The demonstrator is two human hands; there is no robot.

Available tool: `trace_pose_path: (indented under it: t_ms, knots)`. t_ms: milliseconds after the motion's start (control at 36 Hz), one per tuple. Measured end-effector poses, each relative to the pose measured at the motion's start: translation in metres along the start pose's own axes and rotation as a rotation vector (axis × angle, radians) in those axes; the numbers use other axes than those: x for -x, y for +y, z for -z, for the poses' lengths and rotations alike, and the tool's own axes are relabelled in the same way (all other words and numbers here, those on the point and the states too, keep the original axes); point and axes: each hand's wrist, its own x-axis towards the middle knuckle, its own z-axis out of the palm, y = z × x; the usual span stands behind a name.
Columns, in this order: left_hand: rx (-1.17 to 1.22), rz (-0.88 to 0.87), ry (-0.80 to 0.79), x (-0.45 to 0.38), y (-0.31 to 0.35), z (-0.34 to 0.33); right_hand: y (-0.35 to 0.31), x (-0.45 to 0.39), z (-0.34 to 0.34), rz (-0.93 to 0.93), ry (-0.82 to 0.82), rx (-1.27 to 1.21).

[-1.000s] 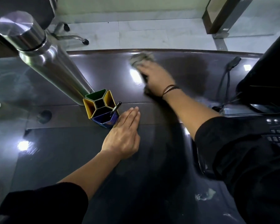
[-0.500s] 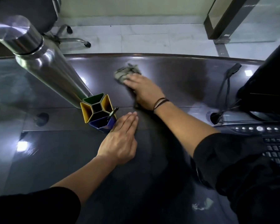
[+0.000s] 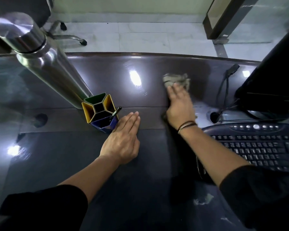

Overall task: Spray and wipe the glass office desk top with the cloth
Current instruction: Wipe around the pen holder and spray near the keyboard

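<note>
head | right grip (image 3: 179, 105) flat, pressing cloth (image 3: 175, 79) beneath fingertips | left grip (image 3: 122, 140) flat on desk (image 3: 107, 77)

Cloth (image 3: 175, 80) is motion-blurred and half buried under the right hand (image 3: 179, 107); keyboard (image 3: 260, 145) and monitor (image 3: 274, 84) run off frame right.
</note>
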Motion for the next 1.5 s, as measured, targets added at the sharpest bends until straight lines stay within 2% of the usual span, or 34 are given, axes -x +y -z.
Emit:
trace_pose_path:
  t_ms: [111,194,278,389,444,500,556,639,694,750,806,861,944,1000,1028,1056,1111,1167,1222,1278,1389,1444,1500]
  knots:
    - [0.009,-0.003,0.026,0.0,-0.001,-0.002,0.084,-0.078,0.022,-0.391,0.07,0.12]
    - [-0.001,-0.009,0.021,-0.001,-0.002,-0.002,0.091,-0.105,0.017,-0.563,0.1,0.127]
    - [-0.015,-0.01,0.02,0.0,-0.001,-0.002,0.048,-0.079,0.009,-0.488,0.06,0.095]
    - [-0.019,-0.007,0.008,-0.001,0.0,0.0,-0.027,0.003,-0.008,-0.118,-0.049,0.049]
    - [-0.027,-0.007,0.009,-0.001,0.0,0.0,-0.035,0.024,-0.011,0.0,-0.04,-0.023]
    - [-0.032,-0.006,0.006,-0.001,0.0,0.0,-0.011,0.003,-0.007,0.048,-0.018,-0.01]
    - [-0.023,-0.006,0.011,-0.001,0.0,0.0,0.025,-0.041,0.003,-0.062,0.025,0.056]
    - [-0.012,-0.002,0.013,0.0,0.0,-0.001,0.073,-0.099,0.015,-0.379,0.086,0.083]
    - [-0.01,-0.007,0.014,-0.001,-0.001,-0.001,0.08,-0.117,0.022,-0.51,0.094,0.057]
    - [-0.009,-0.012,0.016,-0.001,-0.001,-0.002,0.073,-0.125,0.02,-0.552,0.058,0.055]
    - [-0.009,-0.016,0.014,0.0,-0.001,-0.001,0.052,-0.122,0.014,-0.44,0.023,0.086]
    - [-0.006,-0.014,0.015,0.0,-0.001,-0.001,0.01,-0.103,0.001,-0.136,0.01,0.075]
    - [-0.011,-0.015,0.02,0.0,-0.001,-0.001,-0.045,-0.062,-0.016,0.327,-0.079,-0.124]
    - [-0.016,-0.012,0.023,0.0,-0.001,-0.002,-0.04,-0.064,-0.013,0.498,-0.137,-0.146]
    - [-0.013,-0.012,0.023,0.0,-0.001,-0.002,-0.023,-0.077,-0.012,0.511,-0.112,-0.105]
    - [-0.009,-0.01,0.021,0.0,-0.002,-0.002,-0.002,-0.092,-0.009,0.44,-0.061,-0.063]
    - [-0.001,-0.002,0.023,0.0,-0.001,-0.003,0.036,-0.12,0.003,0.111,0.036,0.01]
    - [0.005,0.002,0.023,0.0,0.0,-0.002,0.056,-0.136,0.011,-0.188,0.015,0.067]
    - [0.009,0.001,0.022,0.0,-0.001,-0.002,0.045,-0.144,0.009,-0.279,-0.055,0.101]
    - [0.006,0.0,0.024,0.0,-0.001,-0.002,0.006,-0.14,0.003,-0.188,-0.094,0.096]
    - [0.005,-0.004,0.024,0.0,0.001,0.0,-0.075,-0.091,-0.025,0.369,-0.108,0.05]
    - [0.004,-0.006,0.031,0.0,0.001,0.001,-0.087,-0.064,-0.022,0.588,-0.196,-0.019]
    - [0.001,-0.009,0.039,0.0,0.001,0.0,-0.068,-0.07,-0.013,0.701,-0.156,0.026]
